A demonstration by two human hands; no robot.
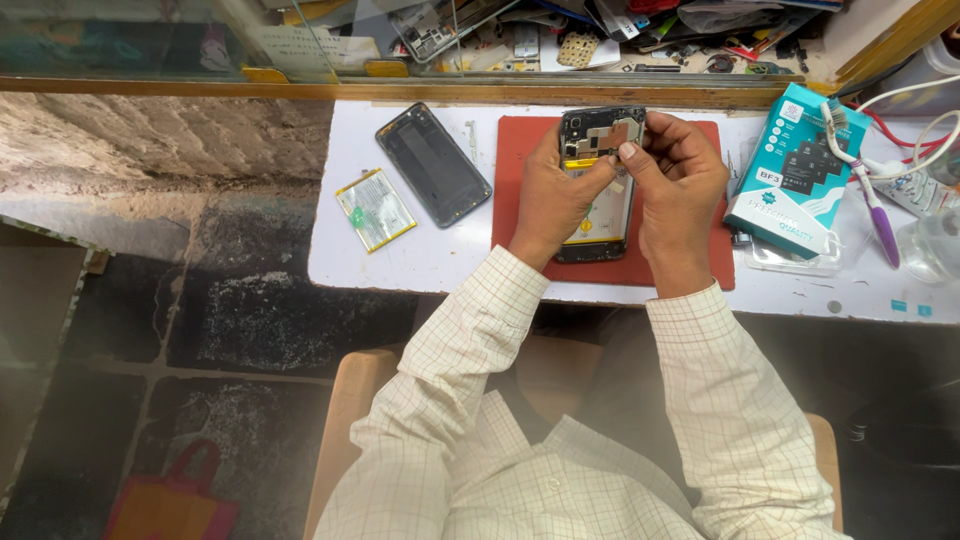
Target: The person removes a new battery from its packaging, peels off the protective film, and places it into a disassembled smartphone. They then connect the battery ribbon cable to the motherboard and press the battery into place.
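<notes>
An opened phone [601, 135] with its back removed lies over a red mat [520, 190] on the white worktop [400, 260]. My left hand [553, 197] grips the phone's left side, thumb on the upper inner board. My right hand [678, 185] holds the right edge, fingertips pressing near the top of the board. To the left of the mat lie the dark back cover [433, 163] and a loose flat battery [375, 209] with a pale label.
A teal box [795, 170] leans at the right, with a purple-handled toothbrush [868, 190] and white cables [920, 140] beyond it. A glass-fronted shelf [560, 45] of parts runs along the back. A red bag [170, 500] sits on the dark floor.
</notes>
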